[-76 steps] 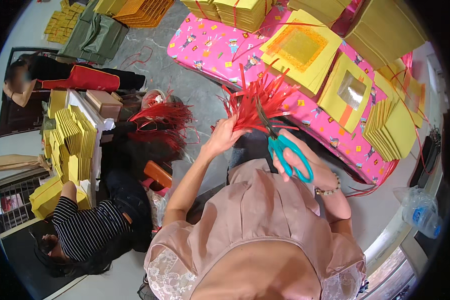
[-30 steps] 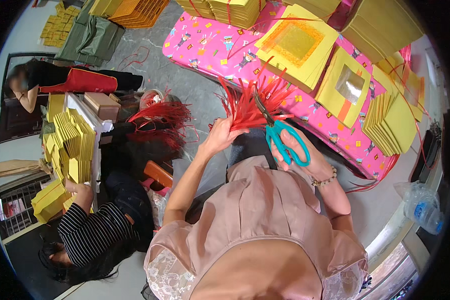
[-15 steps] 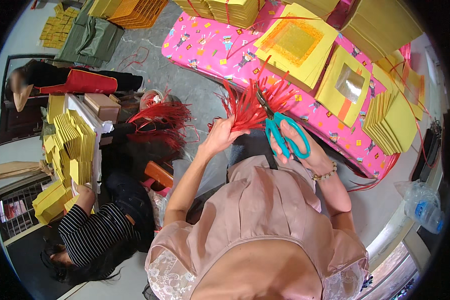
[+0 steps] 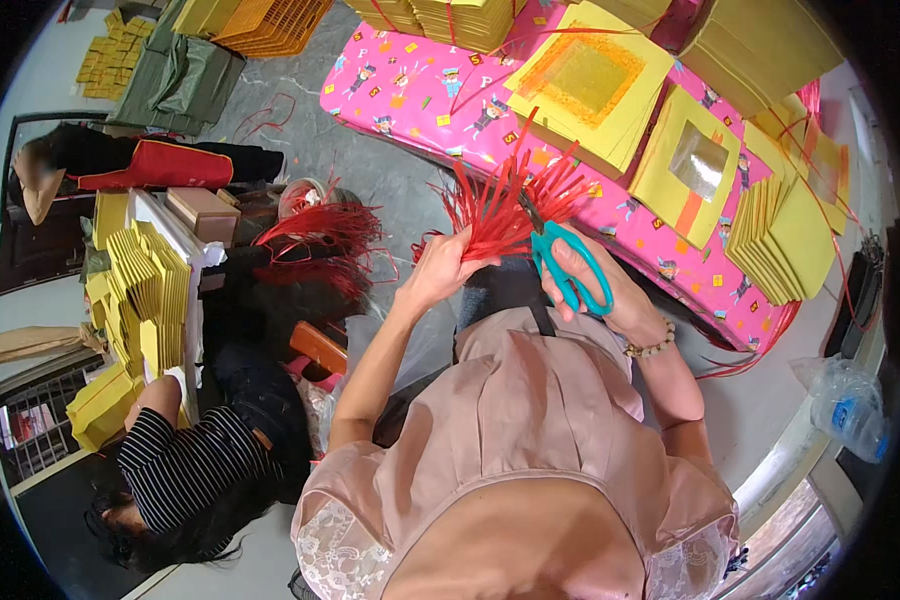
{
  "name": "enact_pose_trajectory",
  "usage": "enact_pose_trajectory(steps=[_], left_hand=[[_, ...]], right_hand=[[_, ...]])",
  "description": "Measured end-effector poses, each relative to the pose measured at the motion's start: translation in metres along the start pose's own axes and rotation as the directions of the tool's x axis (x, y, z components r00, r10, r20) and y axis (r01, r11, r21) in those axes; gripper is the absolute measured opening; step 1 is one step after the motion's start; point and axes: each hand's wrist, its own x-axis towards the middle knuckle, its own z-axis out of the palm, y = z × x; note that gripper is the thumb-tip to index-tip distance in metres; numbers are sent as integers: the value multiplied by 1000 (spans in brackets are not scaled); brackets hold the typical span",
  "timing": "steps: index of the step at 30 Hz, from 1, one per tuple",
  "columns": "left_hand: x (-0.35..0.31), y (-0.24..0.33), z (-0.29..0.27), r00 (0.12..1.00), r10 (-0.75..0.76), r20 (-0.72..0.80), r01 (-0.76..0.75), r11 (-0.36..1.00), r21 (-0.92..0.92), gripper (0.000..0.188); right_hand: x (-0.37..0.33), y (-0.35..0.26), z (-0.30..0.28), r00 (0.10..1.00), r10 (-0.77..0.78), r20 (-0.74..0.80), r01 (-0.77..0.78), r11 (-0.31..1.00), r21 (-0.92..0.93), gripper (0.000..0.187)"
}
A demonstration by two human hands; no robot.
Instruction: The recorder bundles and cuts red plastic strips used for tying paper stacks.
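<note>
My left hand [image 4: 440, 270] is closed around a bunch of red plastic strips [image 4: 485, 215], whose loose ends fan out upward and to the right. In my right hand [image 4: 605, 285] is a pair of scissors with teal handles [image 4: 592, 272]. Their dark blades reach into the right side of the bunch, and the tips are hidden among the strips. Both hands are in front of my body, close to the near edge of the table with the pink printed cover [image 4: 410, 85].
Stacks of yellow paper [image 4: 595, 80] stand on the pink table. Left of me, more red strips [image 4: 320, 230] hang by a bucket. A person in a striped top [image 4: 200, 455] works beside yellow bundles [image 4: 145, 290]; another in a red apron [image 4: 170, 163] is farther off. An orange crate [image 4: 275, 25] sits at the back.
The scissor handles have come closer together, and the blades have moved slightly right and down in the strips. My left hand keeps its hold on the bunch.
</note>
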Motion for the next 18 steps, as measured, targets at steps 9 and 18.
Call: enact_pose_trajectory(steps=[9,18], left_hand=[[0,-6,5,1000,21,11,-21,999,41,43],[1,-1,4,1000,22,10,-22,999,40,43]], right_hand=[[-3,-2,1,1000,-19,-25,17,999,-51,44],[-9,-4,3,997,-34,-64,33,999,-11,41]])
